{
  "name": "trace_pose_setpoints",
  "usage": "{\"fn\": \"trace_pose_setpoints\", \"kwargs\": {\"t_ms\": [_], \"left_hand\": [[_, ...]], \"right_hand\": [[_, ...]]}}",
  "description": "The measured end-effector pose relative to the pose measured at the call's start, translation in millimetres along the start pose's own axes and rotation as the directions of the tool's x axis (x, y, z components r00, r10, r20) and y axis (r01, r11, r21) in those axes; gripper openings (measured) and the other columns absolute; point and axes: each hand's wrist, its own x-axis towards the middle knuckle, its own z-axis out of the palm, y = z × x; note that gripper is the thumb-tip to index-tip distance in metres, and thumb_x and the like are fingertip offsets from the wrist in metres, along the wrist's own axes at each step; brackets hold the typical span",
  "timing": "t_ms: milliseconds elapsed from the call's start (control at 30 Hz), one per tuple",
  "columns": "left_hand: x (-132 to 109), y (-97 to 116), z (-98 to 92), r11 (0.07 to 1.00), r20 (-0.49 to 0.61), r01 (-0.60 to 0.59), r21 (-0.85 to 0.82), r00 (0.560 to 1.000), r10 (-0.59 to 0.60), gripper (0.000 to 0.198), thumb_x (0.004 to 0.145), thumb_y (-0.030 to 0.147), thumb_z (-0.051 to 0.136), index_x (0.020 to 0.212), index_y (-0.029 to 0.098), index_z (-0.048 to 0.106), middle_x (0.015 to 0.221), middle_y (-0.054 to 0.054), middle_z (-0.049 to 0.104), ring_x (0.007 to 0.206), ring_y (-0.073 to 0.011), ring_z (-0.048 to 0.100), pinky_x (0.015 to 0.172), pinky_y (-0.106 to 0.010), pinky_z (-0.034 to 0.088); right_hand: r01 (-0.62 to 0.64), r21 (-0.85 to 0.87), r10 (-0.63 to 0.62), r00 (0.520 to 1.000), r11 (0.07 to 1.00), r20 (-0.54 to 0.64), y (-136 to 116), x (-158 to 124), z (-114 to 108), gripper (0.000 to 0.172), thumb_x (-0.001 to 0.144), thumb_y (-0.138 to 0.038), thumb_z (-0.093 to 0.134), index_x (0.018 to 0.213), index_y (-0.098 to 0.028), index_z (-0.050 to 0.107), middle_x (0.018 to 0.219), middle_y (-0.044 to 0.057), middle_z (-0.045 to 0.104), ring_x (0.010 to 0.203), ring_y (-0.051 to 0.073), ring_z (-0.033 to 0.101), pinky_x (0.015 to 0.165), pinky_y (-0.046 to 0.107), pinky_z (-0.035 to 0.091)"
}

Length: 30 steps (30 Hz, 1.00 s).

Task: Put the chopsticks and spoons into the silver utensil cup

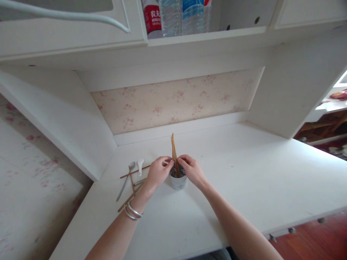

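A bundle of wooden chopsticks (174, 150) stands upright in a small grey-white holder (178, 185) with a pattern of holes. From the left side, my left hand (160, 169) pinches the chopsticks just above the rim. My right hand (190, 169) closes its thumb and fingers against them from the right. Left of the holder lie a long-handled metal spoon (131, 166), a white soup spoon (140, 165) and several loose chopsticks (126, 202). Part of this pile is hidden behind my left hand and wrist.
All this stands on a white desk top (244, 180) between side panels. Above hangs a shelf (206, 39) holding several plastic bottles (172, 18). A white cable (67, 14) crosses the upper left. Knobs (291, 230) line the desk's front edge at right.
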Motion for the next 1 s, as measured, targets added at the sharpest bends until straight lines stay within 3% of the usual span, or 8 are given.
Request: {"fn": "trace_pose_setpoints", "kwargs": {"t_ms": [200, 400, 667, 867, 1000], "left_hand": [[4, 9, -0.5, 0.993, -0.034, -0.088, 0.085, 0.995, 0.091, 0.030, 0.083, 0.045, 0.053, 0.087, 0.019, 0.069, 0.089, -0.004, 0.069, 0.076, -0.0145, 0.064, 0.073, -0.025, 0.050], [6, 12, -2.3, 0.989, -0.084, -0.070, 0.131, 0.993, 0.082, 0.034, 0.084, 0.047, 0.050, 0.085, 0.020, 0.070, 0.086, -0.003, 0.070, 0.075, -0.0146, 0.063, 0.072, -0.025, 0.048], [7, 10, -0.1, 0.982, -0.028, -0.091, 0.168, 0.995, 0.097, 0.035, 0.086, 0.046, 0.047, 0.079, 0.021, 0.071, 0.084, -0.003, 0.070, 0.076, -0.0149, 0.063, 0.072, -0.025, 0.046], [6, 10, 1.4, 0.994, -0.029, -0.082, 0.078, 0.996, 0.085, 0.032, 0.084, 0.045, 0.050, 0.083, 0.020, 0.071, 0.086, -0.004, 0.069, 0.079, -0.0157, 0.063, 0.074, -0.026, 0.047], [-2, 6, 1.5, 0.987, -0.008, 0.001, -0.158, 1.000, -0.002, 0.034, 0.083, 0.045, 0.053, 0.097, 0.018, 0.068, 0.102, -0.007, 0.068, 0.094, -0.0181, 0.062, 0.084, -0.029, 0.047]], "right_hand": [[0.005, 0.005, -0.005, 1.000, 1.000, -0.003, -2, -1, 0, 0.028, 0.082, -0.043, 0.050, 0.085, -0.020, 0.066, 0.076, 0.001, 0.066, 0.071, 0.015, 0.059, 0.065, 0.026, 0.043], [-0.001, 0.003, 0.001, 1.000, 1.000, 0.004, -1, -1, -1, 0.027, 0.082, -0.042, 0.050, 0.086, -0.020, 0.066, 0.078, 0.001, 0.067, 0.071, 0.015, 0.059, 0.066, 0.026, 0.043], [0.023, -0.019, -0.023, 1.000, 1.000, -0.004, 2, 1, 0, 0.027, 0.082, -0.042, 0.049, 0.085, -0.020, 0.065, 0.076, 0.001, 0.066, 0.071, 0.015, 0.059, 0.066, 0.026, 0.043], [0.030, -0.021, -0.030, 1.000, 0.999, -0.002, 1, 0, 0, 0.028, 0.082, -0.042, 0.049, 0.085, -0.019, 0.066, 0.077, 0.001, 0.066, 0.072, 0.015, 0.059, 0.066, 0.026, 0.043], [0.018, -0.016, -0.018, 1.000, 1.000, -0.009, -1, 0, -1, 0.028, 0.082, -0.042, 0.050, 0.085, -0.020, 0.066, 0.077, 0.001, 0.067, 0.072, 0.015, 0.059, 0.066, 0.026, 0.043]]}}
